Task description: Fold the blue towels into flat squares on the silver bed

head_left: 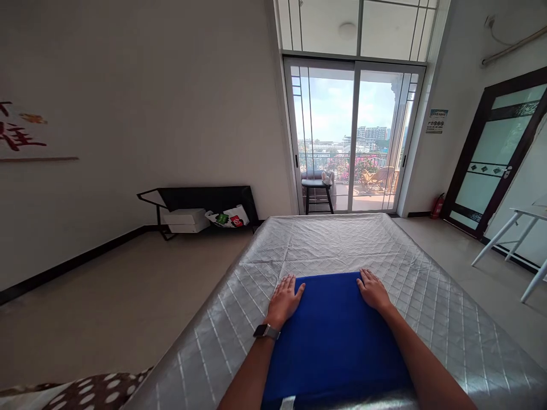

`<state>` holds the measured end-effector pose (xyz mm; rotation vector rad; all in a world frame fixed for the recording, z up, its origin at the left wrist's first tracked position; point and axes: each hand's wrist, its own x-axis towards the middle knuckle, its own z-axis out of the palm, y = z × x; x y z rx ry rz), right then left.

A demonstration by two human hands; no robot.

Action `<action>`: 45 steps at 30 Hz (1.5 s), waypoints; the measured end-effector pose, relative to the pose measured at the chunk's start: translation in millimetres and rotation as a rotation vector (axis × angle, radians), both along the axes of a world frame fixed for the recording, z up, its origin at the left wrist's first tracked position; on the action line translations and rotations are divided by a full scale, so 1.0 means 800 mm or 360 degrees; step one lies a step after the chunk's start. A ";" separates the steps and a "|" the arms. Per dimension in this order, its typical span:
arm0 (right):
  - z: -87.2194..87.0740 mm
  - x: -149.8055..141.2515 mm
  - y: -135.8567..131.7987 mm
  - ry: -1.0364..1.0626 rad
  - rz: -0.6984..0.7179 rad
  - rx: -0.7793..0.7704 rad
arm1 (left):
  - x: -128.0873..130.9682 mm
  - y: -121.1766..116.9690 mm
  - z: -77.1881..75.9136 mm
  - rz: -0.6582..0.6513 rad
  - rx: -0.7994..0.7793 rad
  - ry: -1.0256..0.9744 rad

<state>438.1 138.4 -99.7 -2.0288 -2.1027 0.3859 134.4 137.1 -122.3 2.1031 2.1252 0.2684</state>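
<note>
A blue flat rectangular piece, apparently folded fabric [335, 336], lies on a surface covered by a silver quilted sheet [329, 242]. A small whitish tab [288, 402] shows at its near edge. My left hand [285, 297] rests at the far left corner, fingers stretched forward and thumb over the blue edge. At the far right corner lies my right hand [374, 289], its fingers also extended and thumb on the blue edge. Neither hand grips anything. A watch [265, 331] is on my left wrist.
Brown polka-dot fabric [100, 390] lies at the lower left. Against the left wall stands a black-framed piece of furniture [205, 199] with a white box [186, 220] and a printed bag [228, 217]. Beyond the sheet are a dark stool [316, 185] and sliding glass doors [354, 136].
</note>
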 end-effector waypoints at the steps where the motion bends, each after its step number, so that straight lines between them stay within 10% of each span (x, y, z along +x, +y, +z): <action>1: -0.001 0.000 0.000 -0.0002 0.0000 0.0004 | 0.000 0.000 0.000 -0.0003 0.0003 0.0005; 15: -0.001 -0.004 -0.002 0.0084 0.0009 0.0025 | 0.017 0.007 0.038 0.0032 -0.0097 0.0255; 26: -0.018 0.001 0.004 0.0002 0.0083 0.0159 | 0.231 -0.001 -0.001 -0.0726 0.0218 0.0154; 37: -0.008 -0.001 0.002 0.0026 0.0036 0.0123 | 0.040 -0.017 -0.001 0.0017 0.0101 0.0200; 45: -0.008 0.002 0.004 -0.0042 0.0026 0.0118 | 0.031 -0.024 0.004 0.0076 0.0063 0.0074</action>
